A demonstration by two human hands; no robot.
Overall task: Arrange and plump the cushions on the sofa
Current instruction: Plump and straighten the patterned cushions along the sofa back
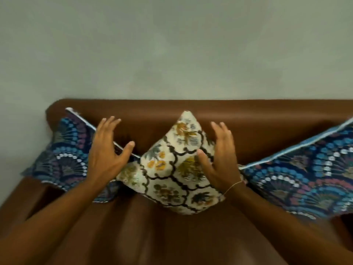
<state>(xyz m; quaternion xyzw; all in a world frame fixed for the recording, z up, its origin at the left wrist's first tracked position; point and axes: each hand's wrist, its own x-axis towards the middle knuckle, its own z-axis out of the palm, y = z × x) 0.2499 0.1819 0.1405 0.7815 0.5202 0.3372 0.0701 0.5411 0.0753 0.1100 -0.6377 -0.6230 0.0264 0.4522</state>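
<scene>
A cream cushion (172, 169) with a black lattice and yellow flowers stands on one corner against the back of the brown leather sofa (248, 119). My left hand (107, 152) hovers open just left of it, fingers spread, holding nothing. On the cushion's right side is my right hand (219, 159), open, with the thumb lying over the fabric. A blue fan-patterned cushion (66, 155) leans at the left end of the sofa, partly behind my left hand. Another blue fan-patterned cushion (309, 173) leans at the right, cut off by the frame edge.
A plain pale grey-green wall (172, 44) rises behind the sofa back. The sofa's left arm (28, 197) sits at the lower left. The brown seat (152, 236) fills the foreground between my forearms.
</scene>
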